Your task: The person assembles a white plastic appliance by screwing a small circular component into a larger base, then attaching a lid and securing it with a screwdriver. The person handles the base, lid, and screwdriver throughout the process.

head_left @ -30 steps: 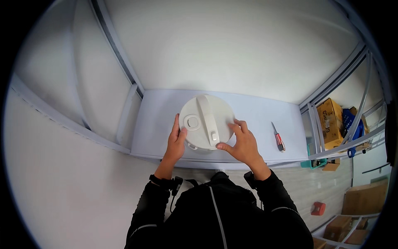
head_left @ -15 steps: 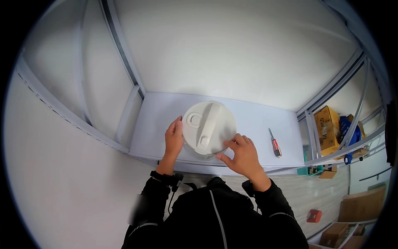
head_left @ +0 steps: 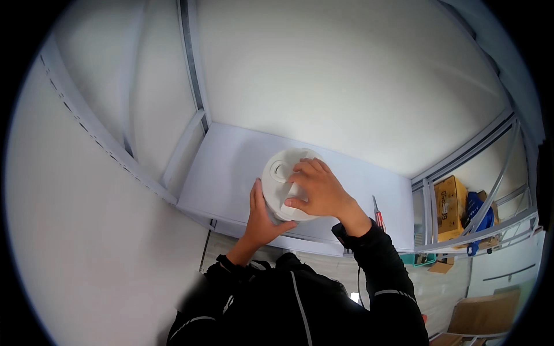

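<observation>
A white round rice cooker [head_left: 270, 188] stands near the front of the white tabletop [head_left: 231, 161], seen mostly from above. Its lid carries a round vent cap [head_left: 280, 171] and a raised bar handle, now largely covered by my right hand [head_left: 317, 188]. The fingers of that hand curl over the handle, with the thumb on its near end. My left hand [head_left: 264, 221] cups the cooker's left front side, fingers along the wall and thumb spread across the front. To the right lies a screwdriver [head_left: 378, 218] with a red handle, partly hidden by my right sleeve.
Metal frame posts rise at the table's left and right ends, and a pale wall panel [head_left: 346, 86] stands behind it. Beyond the right end are a cardboard box [head_left: 449, 202], a blue item [head_left: 480, 214] and a teal basket [head_left: 411, 259].
My right hand has moved from the cooker's right front edge up onto the lid handle. My left hand has slid toward the front. The cooker looks slightly turned, and the view has shifted.
</observation>
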A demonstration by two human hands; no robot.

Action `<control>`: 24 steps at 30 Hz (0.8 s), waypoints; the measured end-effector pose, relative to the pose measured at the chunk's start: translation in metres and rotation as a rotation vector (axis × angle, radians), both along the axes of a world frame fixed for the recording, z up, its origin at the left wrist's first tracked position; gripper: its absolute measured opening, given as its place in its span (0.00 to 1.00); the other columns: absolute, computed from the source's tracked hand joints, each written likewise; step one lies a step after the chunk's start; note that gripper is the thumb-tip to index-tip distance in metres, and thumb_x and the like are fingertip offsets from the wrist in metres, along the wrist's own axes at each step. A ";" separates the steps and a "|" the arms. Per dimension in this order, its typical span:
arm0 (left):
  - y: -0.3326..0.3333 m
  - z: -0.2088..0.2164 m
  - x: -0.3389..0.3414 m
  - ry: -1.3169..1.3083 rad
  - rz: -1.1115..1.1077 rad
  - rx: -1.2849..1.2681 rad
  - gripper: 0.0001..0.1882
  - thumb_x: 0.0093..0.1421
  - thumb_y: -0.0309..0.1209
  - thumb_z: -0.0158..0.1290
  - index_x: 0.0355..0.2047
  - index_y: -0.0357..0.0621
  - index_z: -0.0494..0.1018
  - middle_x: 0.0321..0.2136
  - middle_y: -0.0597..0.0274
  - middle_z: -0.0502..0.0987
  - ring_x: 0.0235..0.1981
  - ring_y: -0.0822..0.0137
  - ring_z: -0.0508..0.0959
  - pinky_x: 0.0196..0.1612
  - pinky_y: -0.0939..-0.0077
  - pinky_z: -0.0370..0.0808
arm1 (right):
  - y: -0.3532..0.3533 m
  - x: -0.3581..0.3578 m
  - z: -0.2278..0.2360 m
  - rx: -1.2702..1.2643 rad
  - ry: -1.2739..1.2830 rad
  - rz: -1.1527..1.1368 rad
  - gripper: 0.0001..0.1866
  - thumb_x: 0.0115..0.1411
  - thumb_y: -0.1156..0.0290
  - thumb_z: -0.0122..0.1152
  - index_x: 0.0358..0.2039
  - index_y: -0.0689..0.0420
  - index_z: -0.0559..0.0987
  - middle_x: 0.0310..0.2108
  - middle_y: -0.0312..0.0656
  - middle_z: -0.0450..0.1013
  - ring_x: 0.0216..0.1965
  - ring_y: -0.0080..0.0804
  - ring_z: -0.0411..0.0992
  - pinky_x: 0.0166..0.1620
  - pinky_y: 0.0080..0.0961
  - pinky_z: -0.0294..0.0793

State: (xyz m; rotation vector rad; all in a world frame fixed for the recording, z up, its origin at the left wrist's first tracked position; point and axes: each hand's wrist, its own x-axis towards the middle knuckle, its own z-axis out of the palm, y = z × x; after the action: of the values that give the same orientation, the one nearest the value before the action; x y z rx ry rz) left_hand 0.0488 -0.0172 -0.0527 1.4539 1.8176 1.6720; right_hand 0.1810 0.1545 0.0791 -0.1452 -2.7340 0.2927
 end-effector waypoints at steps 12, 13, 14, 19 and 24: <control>-0.001 0.004 -0.004 0.030 -0.004 -0.073 0.83 0.40 0.52 0.81 0.77 0.30 0.30 0.73 0.29 0.45 0.75 0.33 0.52 0.73 0.45 0.61 | 0.026 -0.015 -0.003 -0.150 -0.225 0.184 0.22 0.59 0.49 0.75 0.39 0.54 0.81 0.42 0.42 0.73 0.54 0.49 0.66 0.71 0.55 0.53; -0.002 0.005 -0.004 0.042 -0.005 -0.088 0.84 0.40 0.52 0.81 0.77 0.31 0.30 0.73 0.28 0.45 0.75 0.32 0.52 0.73 0.44 0.61 | 0.027 -0.016 -0.004 -0.157 -0.244 0.183 0.21 0.60 0.50 0.74 0.39 0.54 0.81 0.41 0.42 0.73 0.55 0.49 0.65 0.71 0.56 0.51; -0.002 0.006 -0.005 0.027 -0.014 -0.099 0.84 0.40 0.52 0.81 0.77 0.31 0.29 0.73 0.28 0.44 0.75 0.31 0.51 0.73 0.44 0.61 | 0.027 -0.017 -0.004 -0.163 -0.263 0.181 0.20 0.60 0.50 0.74 0.39 0.54 0.81 0.41 0.42 0.73 0.55 0.49 0.65 0.72 0.56 0.49; -0.001 0.007 -0.005 0.007 -0.024 -0.115 0.85 0.40 0.52 0.81 0.77 0.31 0.27 0.74 0.27 0.42 0.75 0.30 0.50 0.73 0.43 0.60 | 0.026 -0.020 0.001 -0.196 -0.361 0.143 0.19 0.62 0.52 0.72 0.38 0.54 0.80 0.41 0.41 0.74 0.56 0.47 0.65 0.73 0.59 0.45; -0.002 0.007 -0.005 0.000 -0.022 -0.119 0.83 0.42 0.50 0.81 0.77 0.30 0.29 0.74 0.27 0.43 0.76 0.32 0.51 0.74 0.44 0.60 | 0.023 -0.021 0.007 -0.191 -0.372 0.116 0.18 0.61 0.51 0.71 0.36 0.54 0.81 0.42 0.40 0.77 0.57 0.44 0.66 0.71 0.60 0.47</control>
State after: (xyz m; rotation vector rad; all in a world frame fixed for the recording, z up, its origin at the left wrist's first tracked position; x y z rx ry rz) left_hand 0.0437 -0.0190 -0.0458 1.4194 1.8605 1.5255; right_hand 0.1596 0.1778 0.0857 -0.1003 -3.0837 0.6157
